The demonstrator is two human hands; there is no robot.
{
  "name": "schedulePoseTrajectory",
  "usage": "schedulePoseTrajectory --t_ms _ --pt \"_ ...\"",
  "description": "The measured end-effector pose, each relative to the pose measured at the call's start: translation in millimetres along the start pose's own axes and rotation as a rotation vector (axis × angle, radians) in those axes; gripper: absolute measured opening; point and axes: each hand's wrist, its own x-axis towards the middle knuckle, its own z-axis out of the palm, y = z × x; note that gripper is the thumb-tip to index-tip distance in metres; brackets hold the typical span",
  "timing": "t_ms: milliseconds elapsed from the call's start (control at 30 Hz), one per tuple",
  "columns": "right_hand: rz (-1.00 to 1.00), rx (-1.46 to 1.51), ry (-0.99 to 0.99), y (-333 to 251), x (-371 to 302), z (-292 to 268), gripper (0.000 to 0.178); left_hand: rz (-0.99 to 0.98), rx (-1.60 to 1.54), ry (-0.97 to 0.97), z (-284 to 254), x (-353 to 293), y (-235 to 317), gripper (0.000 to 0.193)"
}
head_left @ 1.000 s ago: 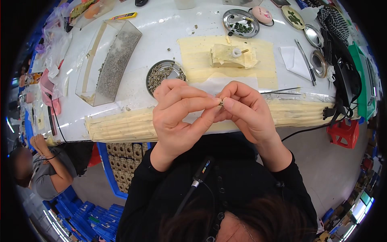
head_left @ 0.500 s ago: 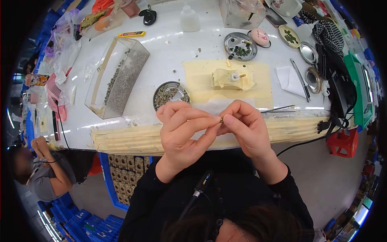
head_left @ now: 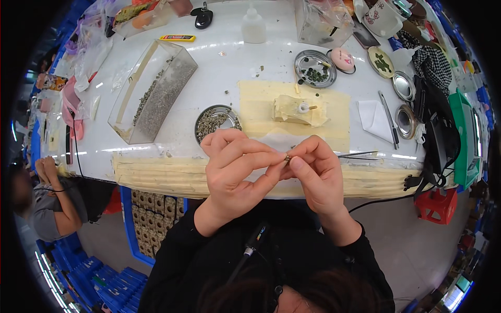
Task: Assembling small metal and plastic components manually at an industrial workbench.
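My left hand [head_left: 235, 169] and my right hand [head_left: 319, 177] meet over the table's front edge. Their thumbs and forefingers pinch a tiny dark brownish piece [head_left: 287, 158] from both sides; fingertips cover most of it, so its kind cannot be made out. Just beyond my left hand stands a round metal dish [head_left: 229, 111] of small grey-brown bits. Past my right hand, a block wrapped in cream tape [head_left: 292, 110], with a small white nozzle-like tip [head_left: 304, 107] on top, sits on a cream mat [head_left: 255, 94].
A clear box of grey granules [head_left: 169, 86] stands at left. Farther back are a white squeeze bottle [head_left: 253, 28], a metal dish of dark green pieces [head_left: 314, 68] and a pink oval case [head_left: 343, 59]. Tweezers [head_left: 360, 155] lie right of my hands. Another person's arm [head_left: 61, 206] shows at far left.
The view has shifted a little, so the table things appear moved slightly. Both hands keep their pinch on the tiny piece, and slightly more of it shows between the fingertips.
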Motion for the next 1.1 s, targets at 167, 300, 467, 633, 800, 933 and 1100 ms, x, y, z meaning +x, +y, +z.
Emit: schedulePoseTrajectory --t_ms 167,300,467,633,800,933,1100 --pt "-0.038 0.040 0.020 -2.2 1.3 0.6 0.008 0.012 0.052 0.003 2.2 1.6 2.1 0.022" --pt "0.043 0.069 -0.007 -4.3 3.3 -3.4 0.009 -0.004 0.009 -0.017 1.8 2.5 2.4 0.023" --pt "0.156 0.156 -0.047 -1.4 6.0 -9.1 0.012 -0.076 -0.181 -0.060 3.1 0.8 -3.3 0.023" --pt "0.189 0.217 -0.052 -3.8 5.9 -5.2 0.015 -0.121 -0.242 -0.060 2.1 0.6 -4.7 0.022" --pt "0.227 0.236 -0.058 -6.0 6.9 -3.4 0.014 -0.094 -0.218 -0.027 1.4 -0.1 -5.3 0.022" --pt "0.197 0.211 -0.070 -1.7 6.2 -2.8 0.011 -0.070 -0.162 -0.023 -1.1 -0.8 -4.6 0.022" --pt "0.178 0.192 -0.051 -2.1 4.7 -0.3 0.011 -0.069 -0.140 -0.009 -1.9 -2.0 -3.3 0.022"
